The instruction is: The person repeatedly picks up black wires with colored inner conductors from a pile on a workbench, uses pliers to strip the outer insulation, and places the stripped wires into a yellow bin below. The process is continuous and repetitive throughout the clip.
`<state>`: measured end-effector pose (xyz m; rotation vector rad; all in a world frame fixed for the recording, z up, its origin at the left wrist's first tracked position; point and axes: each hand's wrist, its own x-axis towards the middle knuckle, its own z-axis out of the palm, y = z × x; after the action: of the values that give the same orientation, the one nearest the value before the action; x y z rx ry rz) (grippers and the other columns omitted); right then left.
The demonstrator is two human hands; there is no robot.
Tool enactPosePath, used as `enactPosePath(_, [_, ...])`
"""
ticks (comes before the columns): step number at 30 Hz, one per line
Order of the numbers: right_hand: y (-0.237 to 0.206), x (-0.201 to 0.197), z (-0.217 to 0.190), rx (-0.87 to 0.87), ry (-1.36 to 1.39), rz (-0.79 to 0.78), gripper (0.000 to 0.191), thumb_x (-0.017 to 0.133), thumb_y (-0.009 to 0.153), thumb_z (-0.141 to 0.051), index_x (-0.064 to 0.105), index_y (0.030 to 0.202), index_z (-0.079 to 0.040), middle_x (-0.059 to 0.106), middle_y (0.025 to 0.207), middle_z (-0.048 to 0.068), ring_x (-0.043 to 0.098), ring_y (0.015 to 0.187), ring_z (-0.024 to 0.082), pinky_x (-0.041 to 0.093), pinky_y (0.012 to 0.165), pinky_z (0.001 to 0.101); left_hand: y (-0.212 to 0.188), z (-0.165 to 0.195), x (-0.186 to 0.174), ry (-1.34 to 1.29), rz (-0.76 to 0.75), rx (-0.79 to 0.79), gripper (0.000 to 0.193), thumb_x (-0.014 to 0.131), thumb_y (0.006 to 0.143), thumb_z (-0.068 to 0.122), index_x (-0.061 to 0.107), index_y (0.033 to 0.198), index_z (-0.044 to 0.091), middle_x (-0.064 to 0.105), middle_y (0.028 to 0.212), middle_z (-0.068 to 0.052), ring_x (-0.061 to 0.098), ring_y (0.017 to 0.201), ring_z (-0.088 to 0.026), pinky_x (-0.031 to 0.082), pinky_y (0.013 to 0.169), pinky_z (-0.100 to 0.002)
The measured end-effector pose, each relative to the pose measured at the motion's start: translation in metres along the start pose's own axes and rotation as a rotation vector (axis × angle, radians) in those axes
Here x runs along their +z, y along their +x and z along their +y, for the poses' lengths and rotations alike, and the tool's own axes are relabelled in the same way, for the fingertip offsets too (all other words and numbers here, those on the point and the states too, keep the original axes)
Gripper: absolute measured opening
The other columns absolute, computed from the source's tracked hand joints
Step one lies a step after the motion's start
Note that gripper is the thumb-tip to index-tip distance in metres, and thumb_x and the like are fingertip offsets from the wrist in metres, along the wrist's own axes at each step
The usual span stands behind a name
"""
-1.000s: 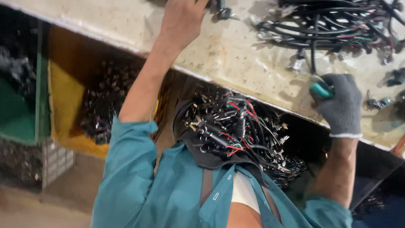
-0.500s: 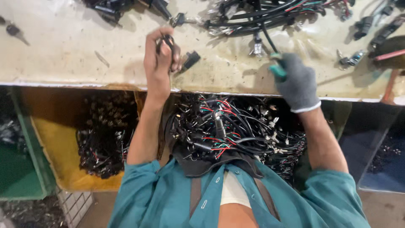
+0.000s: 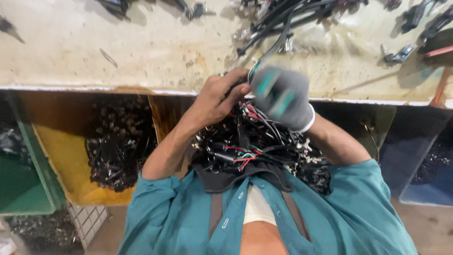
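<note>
**Both hands meet on a wire at the bench edge**

At the far left, a green bin (image 3: 21, 189) sits under the workbench (image 3: 141, 52), and beside it a yellow bin (image 3: 71, 160) holds a heap of dark connectors (image 3: 118, 151). Moving right, the bare left hand (image 3: 219, 97) comes up from a teal sleeve (image 3: 155, 208), its fingers curled shut and pinching a small piece just at the bench edge; the piece itself is too hidden to make out. Touching it on the right is the right hand (image 3: 283, 97) in a grey glove, blurred, closed around a tool with a teal handle (image 3: 266, 85). A black wire (image 3: 276, 45) runs from between the two hands up to a bundle of black cables (image 3: 292, 14) on the bench top. Right under both hands, a dark apron pouch (image 3: 236, 177) holds a tangle of black, red and green wires (image 3: 250, 146). Farther right, loose metal clips (image 3: 398, 54) lie on the bench, and a blue bin (image 3: 424, 179) stands below.
</note>
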<state>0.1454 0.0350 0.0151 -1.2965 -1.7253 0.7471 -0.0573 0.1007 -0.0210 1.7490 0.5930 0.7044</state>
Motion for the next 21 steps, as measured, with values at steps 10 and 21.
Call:
enactPosePath(10, [0.015,0.032,-0.015,0.268,1.241,0.527,0.008,0.052,0.095,-0.003,0.048,0.09,-0.009,0.049,0.073,-0.001,0.041,0.055,0.011,0.035,0.05,0.0272,-0.012,-0.019,-0.001,0.018,0.0,0.146,0.03,0.063,0.11,0.025,0.063,0.133,0.005,0.071,0.098,-0.011,0.071,0.085,-0.022,0.055,0.077,-0.033])
enactPosePath(21, [0.014,0.022,0.03,0.235,0.862,0.585,0.02,0.054,0.105,0.0,0.051,0.086,-0.007,0.044,0.064,0.002,0.037,0.05,0.01,0.028,0.047,0.0255,-0.014,-0.008,-0.035,0.424,0.106,0.147,0.034,0.063,0.11,0.031,0.067,0.129,0.003,0.076,0.104,-0.015,0.073,0.079,-0.022,0.058,0.069,-0.033])
